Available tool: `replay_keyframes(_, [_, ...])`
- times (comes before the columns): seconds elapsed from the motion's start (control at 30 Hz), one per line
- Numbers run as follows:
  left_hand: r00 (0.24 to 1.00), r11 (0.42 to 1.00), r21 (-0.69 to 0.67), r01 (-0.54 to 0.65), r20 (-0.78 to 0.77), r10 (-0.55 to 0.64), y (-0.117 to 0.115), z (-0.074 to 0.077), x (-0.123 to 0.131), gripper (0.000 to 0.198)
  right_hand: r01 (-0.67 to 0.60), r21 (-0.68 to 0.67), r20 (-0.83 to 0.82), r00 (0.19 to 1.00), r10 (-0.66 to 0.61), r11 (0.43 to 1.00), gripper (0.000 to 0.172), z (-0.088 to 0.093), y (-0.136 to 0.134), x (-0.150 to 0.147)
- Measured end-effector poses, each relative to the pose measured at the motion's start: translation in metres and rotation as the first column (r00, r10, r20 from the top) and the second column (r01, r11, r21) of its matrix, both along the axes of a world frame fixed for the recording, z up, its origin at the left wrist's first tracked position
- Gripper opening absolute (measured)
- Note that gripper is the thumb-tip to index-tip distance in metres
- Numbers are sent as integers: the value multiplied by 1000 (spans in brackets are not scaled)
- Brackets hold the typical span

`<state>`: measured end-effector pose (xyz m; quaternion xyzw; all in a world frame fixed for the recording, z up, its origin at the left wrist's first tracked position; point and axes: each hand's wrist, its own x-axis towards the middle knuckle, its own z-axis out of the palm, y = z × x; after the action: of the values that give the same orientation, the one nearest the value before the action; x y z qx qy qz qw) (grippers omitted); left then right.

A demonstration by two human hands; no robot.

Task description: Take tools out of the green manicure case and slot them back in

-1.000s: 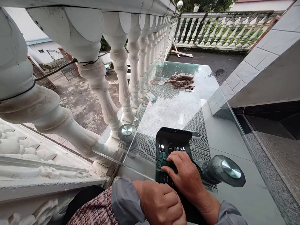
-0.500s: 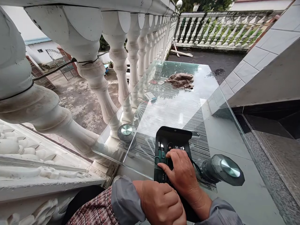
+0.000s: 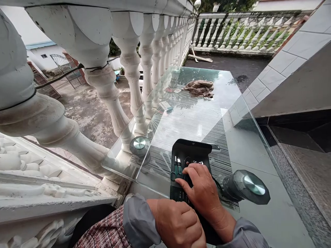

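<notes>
A black manicure case [image 3: 191, 148] lies unfolded near the close end of the glass table [image 3: 181, 127]. In its left side sit small scissors [image 3: 173, 176] with dark green loops, beside other slim green-handled tools [image 3: 179, 167] with metal tips. My right hand [image 3: 203, 187] rests over the middle of the case, thumb and index finger curled in on the tools; what they pinch is hidden. My left hand [image 3: 178, 222] is closed in a fist at the lower edge of the case, in front of my right wrist. Its fingertips and anything inside them are out of sight.
A crumpled brown cloth [image 3: 198, 89] and a small box [image 3: 166, 106] lie farther along the table. Round metal-capped supports [image 3: 250, 186] show at its near end. White balusters [image 3: 131, 65] line the left side; a tiled wall [image 3: 297, 51] stands at right.
My right thumb and fingers have shifted very slightly over the tools. My left hand and the case stay where they were.
</notes>
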<state>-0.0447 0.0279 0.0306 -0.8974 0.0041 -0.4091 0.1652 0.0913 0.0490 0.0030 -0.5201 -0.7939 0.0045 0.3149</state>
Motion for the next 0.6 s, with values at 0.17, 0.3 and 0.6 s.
replay_keyframes(0.17, [1000,1000,-4,-4,-24,4,-1,0,-1,31,-32,37,79,996,29,999,16,1,-1,0])
replay_keyframes(0.3, [1000,1000,-10,4,20,-4,0,-3,1,32,-43,98,187,982,24,994,22,0,-1,-1])
replay_keyframes(0.6, [999,1000,-2,5,43,-5,0,-7,3,33,-55,79,203,978,38,995,24,1,-1,1])
